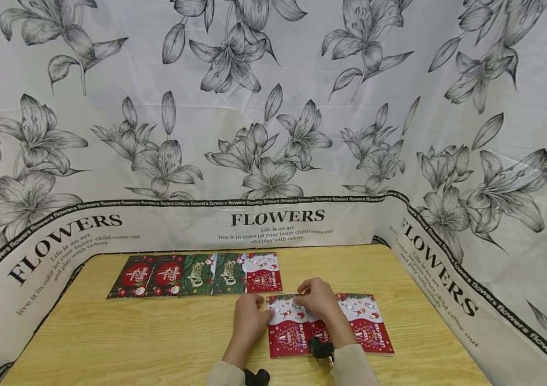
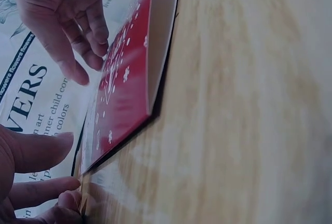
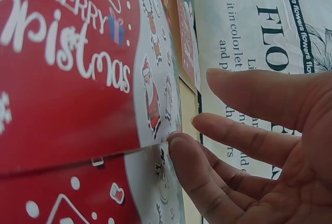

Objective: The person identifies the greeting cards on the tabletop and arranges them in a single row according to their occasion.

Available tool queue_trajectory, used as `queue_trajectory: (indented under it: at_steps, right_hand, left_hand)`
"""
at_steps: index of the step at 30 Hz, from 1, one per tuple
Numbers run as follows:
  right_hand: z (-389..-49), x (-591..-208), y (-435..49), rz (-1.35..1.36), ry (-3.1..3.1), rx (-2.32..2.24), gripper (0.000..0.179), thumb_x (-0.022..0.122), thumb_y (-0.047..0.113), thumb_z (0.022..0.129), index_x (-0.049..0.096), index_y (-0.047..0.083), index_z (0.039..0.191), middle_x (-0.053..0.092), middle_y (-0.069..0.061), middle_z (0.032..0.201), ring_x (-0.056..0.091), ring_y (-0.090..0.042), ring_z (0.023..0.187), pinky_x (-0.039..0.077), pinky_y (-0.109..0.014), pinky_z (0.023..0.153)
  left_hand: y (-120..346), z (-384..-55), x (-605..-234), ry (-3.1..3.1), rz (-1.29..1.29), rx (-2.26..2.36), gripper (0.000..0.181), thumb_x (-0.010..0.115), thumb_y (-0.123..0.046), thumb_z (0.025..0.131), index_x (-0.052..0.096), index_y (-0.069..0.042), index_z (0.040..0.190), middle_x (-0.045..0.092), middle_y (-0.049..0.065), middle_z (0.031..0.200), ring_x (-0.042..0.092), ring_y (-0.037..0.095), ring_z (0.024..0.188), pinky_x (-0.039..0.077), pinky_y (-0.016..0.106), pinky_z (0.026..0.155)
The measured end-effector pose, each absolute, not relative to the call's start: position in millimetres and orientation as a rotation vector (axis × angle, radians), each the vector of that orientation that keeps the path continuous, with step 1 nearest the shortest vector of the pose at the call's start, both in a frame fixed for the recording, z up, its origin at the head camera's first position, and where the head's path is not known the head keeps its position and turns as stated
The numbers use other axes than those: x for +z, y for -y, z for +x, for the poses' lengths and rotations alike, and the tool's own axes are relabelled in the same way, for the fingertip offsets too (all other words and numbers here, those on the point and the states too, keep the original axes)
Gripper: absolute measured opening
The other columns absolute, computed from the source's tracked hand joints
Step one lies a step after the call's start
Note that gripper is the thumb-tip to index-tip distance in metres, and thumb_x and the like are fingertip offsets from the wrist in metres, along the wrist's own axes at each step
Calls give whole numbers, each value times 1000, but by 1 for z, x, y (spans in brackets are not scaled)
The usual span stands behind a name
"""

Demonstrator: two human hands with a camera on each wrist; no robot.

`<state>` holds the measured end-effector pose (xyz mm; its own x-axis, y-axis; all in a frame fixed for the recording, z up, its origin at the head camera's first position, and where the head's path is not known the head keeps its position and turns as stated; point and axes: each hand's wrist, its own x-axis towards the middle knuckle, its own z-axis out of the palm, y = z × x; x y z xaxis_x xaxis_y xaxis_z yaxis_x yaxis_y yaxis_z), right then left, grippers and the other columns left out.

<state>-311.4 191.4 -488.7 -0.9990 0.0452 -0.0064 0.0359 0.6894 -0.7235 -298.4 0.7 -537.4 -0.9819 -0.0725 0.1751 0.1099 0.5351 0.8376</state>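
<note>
A red-and-white Christmas card (image 1: 289,335) lies at the left of the lower row, its near edge slightly parted in the left wrist view. My left hand (image 1: 248,321) is at this card's upper left; in the left wrist view its thumb (image 2: 49,149) and fingers stand apart near the card's corner. My right hand (image 1: 320,297) is over the card's upper right, with one fingertip touching the corner in the right wrist view and the other fingers loosely spread. Partly under my right wrist lies a second matching card (image 1: 317,326), and a third card (image 1: 365,321) is beside it.
Along the back of the wooden table (image 1: 133,343) runs a row of cards: two dark ones with red circles (image 1: 135,276), two green ones (image 1: 198,274) and a red-and-white one (image 1: 263,272). A flower-printed cloth (image 1: 273,225) encloses the table's back and sides.
</note>
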Motion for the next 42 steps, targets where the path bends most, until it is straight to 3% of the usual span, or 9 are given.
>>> queue_trajectory:
  at_steps: [25,42]
  right_hand:
    - [-313,-495,-188,-45,2917,1184,22,86,10,85,77,-4,99,69,-9,87,62,-21,74,54,-38,68]
    - [-311,-496,-184,-66,2926,1218,10,85,7,85,77,1,87,69,-7,84,62,-21,76,55,-39,68]
  left_hand:
    - [0,-301,-537,2581,-64,-1447,22,88,-5,77,77,5,93,66,9,86,58,20,82,52,42,75]
    - [-7,-299,-534,2545,9,-1582,16,85,0,82,77,3,95,66,2,77,61,15,73,55,36,67]
